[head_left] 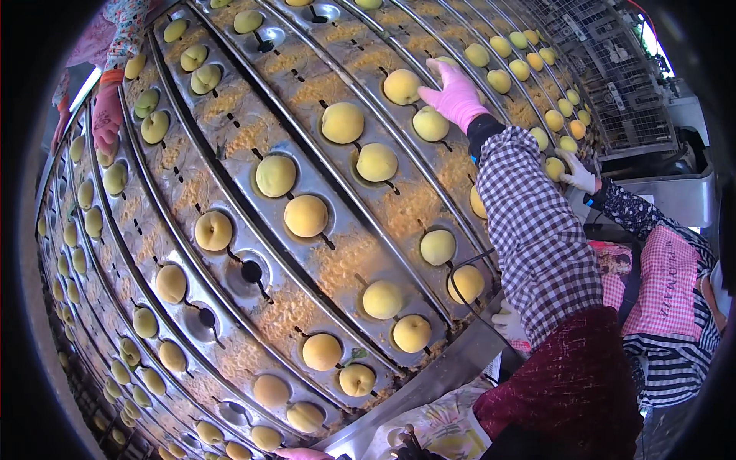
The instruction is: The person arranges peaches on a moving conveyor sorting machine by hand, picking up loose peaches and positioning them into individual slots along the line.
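Observation:
My right hand (457, 93), in a pink glove, reaches over a slatted metal conveyor (230, 270) with paired round cups. Its fingers are apart. The thumb is against or just beside a yellow peach (402, 87), and another peach (431, 123) sits just below the hand. Part of a fruit shows behind the fingers. Of my left hand (303, 454), only a sliver of pink glove appears at the lower edge; its fingers are hidden. Peaches sit in most cups, such as a peach (306, 215) mid-belt. An open cup (249, 270) shows a dark centre hole.
Yellow pulp (287, 318) smears the slats. At upper left, a co-worker's gloved hand (106, 123) touches the belt. Another co-worker's white-gloved hand (580, 175) is by a peach at right. Wire-mesh racks (606, 73) stand beyond. A metal rim (429, 395) borders the near side.

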A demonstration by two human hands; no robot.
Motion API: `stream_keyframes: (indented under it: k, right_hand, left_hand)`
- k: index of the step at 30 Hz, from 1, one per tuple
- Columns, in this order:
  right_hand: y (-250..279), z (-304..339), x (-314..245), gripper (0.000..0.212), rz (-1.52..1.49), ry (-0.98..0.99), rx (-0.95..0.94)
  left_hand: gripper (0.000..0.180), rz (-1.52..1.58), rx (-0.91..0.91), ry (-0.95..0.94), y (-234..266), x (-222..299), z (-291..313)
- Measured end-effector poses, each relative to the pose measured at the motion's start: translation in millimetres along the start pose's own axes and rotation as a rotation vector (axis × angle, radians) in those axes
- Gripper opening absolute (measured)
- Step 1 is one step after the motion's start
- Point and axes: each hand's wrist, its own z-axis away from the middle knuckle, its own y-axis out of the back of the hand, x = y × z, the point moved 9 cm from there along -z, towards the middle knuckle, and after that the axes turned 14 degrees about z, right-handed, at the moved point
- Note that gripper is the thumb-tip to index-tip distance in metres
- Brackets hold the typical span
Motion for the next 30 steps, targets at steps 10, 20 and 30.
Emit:
stream_keyframes:
  k: [10, 20, 30]
  right_hand:
    - [-39, -10, -12, 0.066, -0.137, 0.011, -0.240]
    - [-37, -20, -1, 0.056, -0.093, 0.062, -0.202]
    - [-16, 64, -11, 0.052, 0.221, 0.150, -0.186]
  left_hand:
    - [0.059, -0.020, 0.047, 0.030, -6, -3, -12]
    - [0.061, -0.053, 0.046, 0.055, -2, -14, -18]
    - [0.063, -0.073, 0.078, 0.098, 17, -44, -27]
